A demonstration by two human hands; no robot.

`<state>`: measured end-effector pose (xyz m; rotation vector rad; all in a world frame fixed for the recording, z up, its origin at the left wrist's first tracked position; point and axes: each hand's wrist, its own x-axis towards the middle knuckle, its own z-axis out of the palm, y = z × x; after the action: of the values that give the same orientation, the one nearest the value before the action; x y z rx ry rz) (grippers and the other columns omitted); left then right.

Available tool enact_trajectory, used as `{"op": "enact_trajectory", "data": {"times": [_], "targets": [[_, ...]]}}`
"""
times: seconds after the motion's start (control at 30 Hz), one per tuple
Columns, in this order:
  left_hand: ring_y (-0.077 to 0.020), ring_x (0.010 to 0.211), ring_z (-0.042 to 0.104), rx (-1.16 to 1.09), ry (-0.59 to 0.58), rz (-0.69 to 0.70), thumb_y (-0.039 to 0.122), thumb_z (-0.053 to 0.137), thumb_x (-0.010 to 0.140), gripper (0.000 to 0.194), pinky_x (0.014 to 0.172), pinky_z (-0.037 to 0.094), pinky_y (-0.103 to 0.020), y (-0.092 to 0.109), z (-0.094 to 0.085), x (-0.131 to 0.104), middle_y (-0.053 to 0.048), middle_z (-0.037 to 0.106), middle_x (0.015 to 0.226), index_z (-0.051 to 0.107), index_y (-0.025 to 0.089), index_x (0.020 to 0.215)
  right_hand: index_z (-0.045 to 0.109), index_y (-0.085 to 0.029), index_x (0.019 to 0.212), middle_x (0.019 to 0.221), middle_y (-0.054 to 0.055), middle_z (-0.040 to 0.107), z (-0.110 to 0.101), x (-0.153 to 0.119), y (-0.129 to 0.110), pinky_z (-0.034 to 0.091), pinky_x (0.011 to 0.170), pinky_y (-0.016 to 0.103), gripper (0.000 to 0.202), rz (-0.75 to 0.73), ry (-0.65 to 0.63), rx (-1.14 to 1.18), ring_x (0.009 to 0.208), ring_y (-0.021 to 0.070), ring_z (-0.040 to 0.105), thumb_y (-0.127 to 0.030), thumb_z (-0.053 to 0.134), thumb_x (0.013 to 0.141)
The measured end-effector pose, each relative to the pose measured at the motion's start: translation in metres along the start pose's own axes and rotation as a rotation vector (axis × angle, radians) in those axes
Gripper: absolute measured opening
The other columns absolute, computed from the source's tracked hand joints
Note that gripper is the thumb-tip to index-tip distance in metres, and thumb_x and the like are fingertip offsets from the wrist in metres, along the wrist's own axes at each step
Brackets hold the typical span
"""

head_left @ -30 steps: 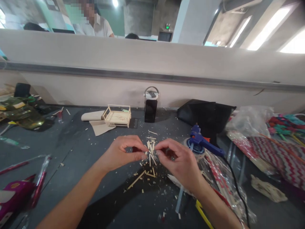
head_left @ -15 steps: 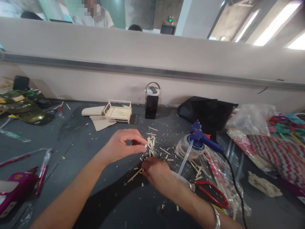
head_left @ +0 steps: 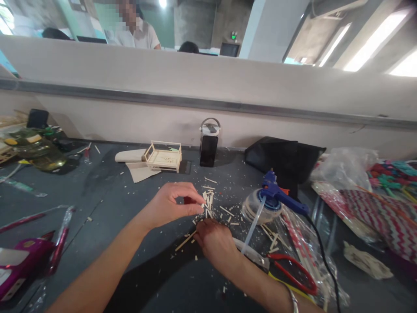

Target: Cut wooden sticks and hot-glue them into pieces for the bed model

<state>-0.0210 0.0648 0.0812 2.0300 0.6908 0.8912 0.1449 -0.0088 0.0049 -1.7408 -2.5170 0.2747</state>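
My left hand is over the middle of the dark table, thumb and forefinger pinched on a tiny pale piece at their tips. Just below and to the right, my right hand rests low with its fingers curled together; what they hold, if anything, is hidden. Short wooden sticks lie in a loose pile beyond the fingertips, with small scraps around them. A longer stick lies to the left of my right hand. Behind my left hand stands a small wooden frame model.
A blue glue gun rests on a round clear container. Red-handled pliers lie beside my right forearm. A phone stands near the wall. A black bag and plastic packets are at right, a magenta tool at left.
The whole view has shifted slightly, with things sitting a little lower in the picture. Both hands keep nearly the same place and pose over the sticks.
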Motion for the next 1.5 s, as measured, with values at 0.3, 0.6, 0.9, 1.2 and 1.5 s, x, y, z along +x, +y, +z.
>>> {"op": "enact_trajectory", "data": {"times": [0.3,0.6,0.9,1.2,1.5], "targets": [[-0.0111,0.069,0.061,0.017,0.027,-0.009,0.027,0.073,0.077,0.01,0.064,0.047,-0.023,0.0,-0.001,-0.002,-0.001,0.069,0.078,0.074,0.021,0.084,0.067,-0.015,0.084,0.084,0.009,0.071,-0.001,0.004,0.007,0.049,0.071,0.027,0.019,-0.042,0.01,0.168,0.079,0.0198,0.066,-0.005,0.052,0.077],[-0.0114,0.068,0.061,0.033,0.01,0.019,0.029,0.073,0.078,0.011,0.063,0.047,-0.023,0.005,-0.002,-0.001,-0.002,0.068,0.078,0.075,0.021,0.086,0.066,-0.02,0.084,0.08,0.0,0.065,-0.079,-0.017,0.025,0.046,0.055,0.022,0.02,-0.086,0.346,0.635,0.065,0.0107,0.059,-0.008,0.052,0.079],[-0.0117,0.066,0.061,-0.051,-0.02,0.063,0.024,0.074,0.078,0.01,0.061,0.048,-0.023,0.014,0.001,-0.002,-0.003,0.066,0.074,0.075,0.019,0.085,0.062,-0.02,0.09,0.072,-0.004,0.065,-0.099,-0.029,0.011,0.052,0.054,0.018,0.014,-0.116,0.621,0.643,0.055,0.0078,0.059,-0.012,0.058,0.08],[-0.0123,0.068,0.062,-0.068,-0.068,0.089,0.022,0.073,0.079,0.009,0.062,0.048,-0.023,0.018,0.001,-0.004,-0.004,0.067,0.076,0.075,0.017,0.086,0.06,-0.021,0.09,0.074,-0.003,0.064,-0.1,-0.026,0.005,0.053,0.053,0.018,0.013,-0.128,0.581,0.702,0.057,0.0085,0.06,-0.012,0.058,0.081],[-0.0122,0.068,0.063,-0.062,-0.08,0.112,0.023,0.072,0.08,0.009,0.062,0.049,-0.023,0.019,0.001,-0.003,-0.004,0.068,0.075,0.075,0.019,0.087,0.059,-0.022,0.091,0.074,-0.004,0.064,-0.098,-0.026,0.005,0.053,0.054,0.017,0.014,-0.136,0.565,0.725,0.058,0.008,0.06,-0.012,0.06,0.08]]}}
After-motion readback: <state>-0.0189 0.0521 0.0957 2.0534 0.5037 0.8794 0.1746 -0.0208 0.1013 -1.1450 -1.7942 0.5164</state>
